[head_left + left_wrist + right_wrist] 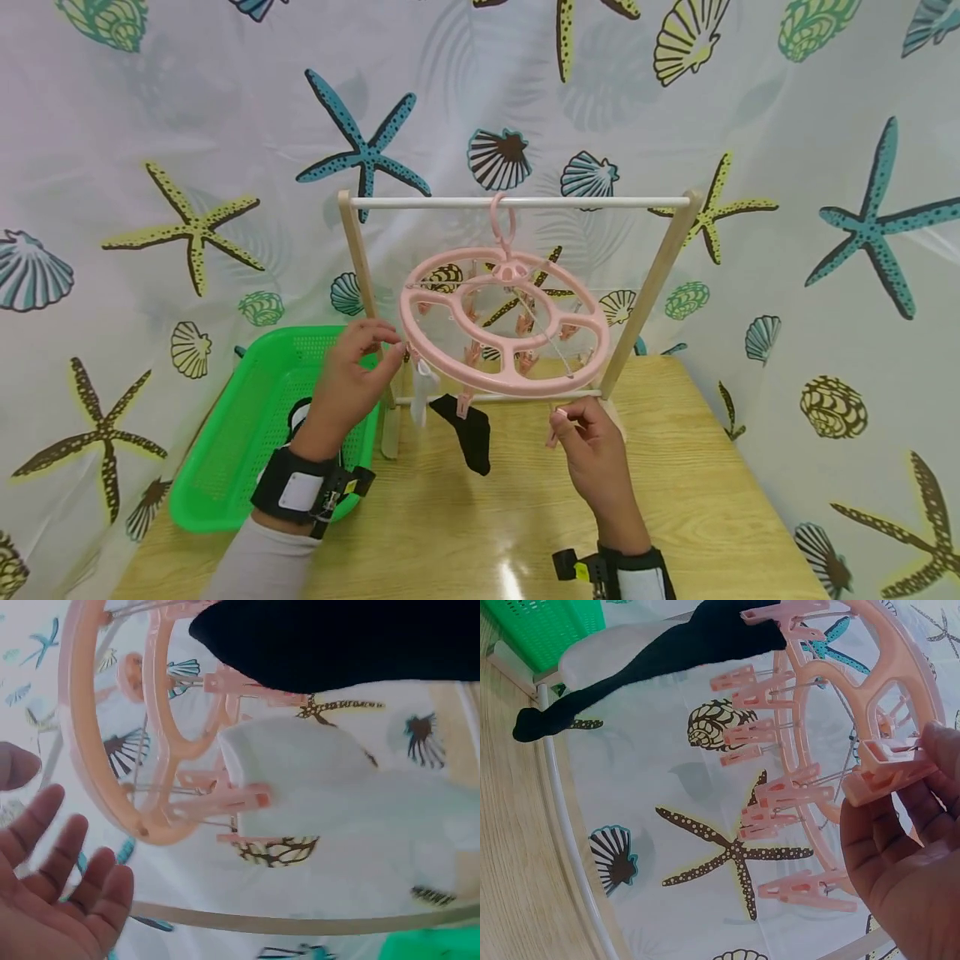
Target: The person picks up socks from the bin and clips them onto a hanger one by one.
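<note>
At the far left a green basket (pixel 247 433) sits on the wooden bench (pixel 675 467), with something black and white inside it, mostly hidden by the left forearm. Just right of it the left hand (pixel 352 375) is raised at the left edge of the pink peg hanger (pixel 502 321), fingers (pixel 71 862) relaxed and apart at the outer ring; whether they actually touch it cannot be told. A white sock (pixel 422 392) hangs from a peg right beside that hand, and a black sock (pixel 468 433) hangs next to it, lower, its toe close above the bench. The hanger itself dangles tilted from the top rail of a small wooden rack (pixel 660 275), whose left post stands between basket and socks. Further right, the right hand (pixel 592 446) pinches a pink peg (pixel 889 776) under the ring's near edge, fingers clamped on it. A curtain with shells and starfish (pixel 187 225) closes off everything behind.
</note>
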Tool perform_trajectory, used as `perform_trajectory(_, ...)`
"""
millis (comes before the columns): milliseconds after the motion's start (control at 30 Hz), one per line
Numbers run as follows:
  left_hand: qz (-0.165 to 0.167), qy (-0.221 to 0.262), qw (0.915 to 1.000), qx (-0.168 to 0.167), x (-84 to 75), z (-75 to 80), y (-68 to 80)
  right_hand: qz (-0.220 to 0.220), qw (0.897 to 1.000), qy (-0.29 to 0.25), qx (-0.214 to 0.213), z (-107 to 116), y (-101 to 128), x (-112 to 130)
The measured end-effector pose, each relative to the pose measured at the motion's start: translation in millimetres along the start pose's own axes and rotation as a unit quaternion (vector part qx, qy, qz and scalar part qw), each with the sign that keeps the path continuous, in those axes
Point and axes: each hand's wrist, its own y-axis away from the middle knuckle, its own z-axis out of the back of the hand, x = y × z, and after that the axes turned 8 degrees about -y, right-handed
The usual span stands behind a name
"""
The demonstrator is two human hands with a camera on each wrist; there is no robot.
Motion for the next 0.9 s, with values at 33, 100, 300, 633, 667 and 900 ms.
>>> perform_trajectory(33,0.042,0.001,0.9991,0.006,5.5,3.5,0.1,0.0,1.0,0.002,0.002,-1,0,3)
perform_trajectory(100,0.135,0.001,0.9905,0.028,18.5,11.3,0.0,-0.003,1.0,0.007,0.006,-3,1,7)
perform_trajectory(300,0.34,0.028,0.9314,0.127,76.6,36.1,2.8,-0.027,1.0,0.011,0.007,-4,0,9)
perform_trajectory(633,0.319,-0.212,0.8714,0.307,152.8,40.7,27.1,-0.056,0.998,0.004,0.007,-3,-1,6)
perform_trajectory(667,0.319,-0.217,0.867,0.315,157.6,39.5,30.4,-0.055,0.998,0.005,0.008,-3,-1,7)
perform_trajectory(900,0.296,-0.279,0.8636,0.298,168.7,31.0,57.1,-0.081,0.997,0.007,0.006,-4,-1,9)
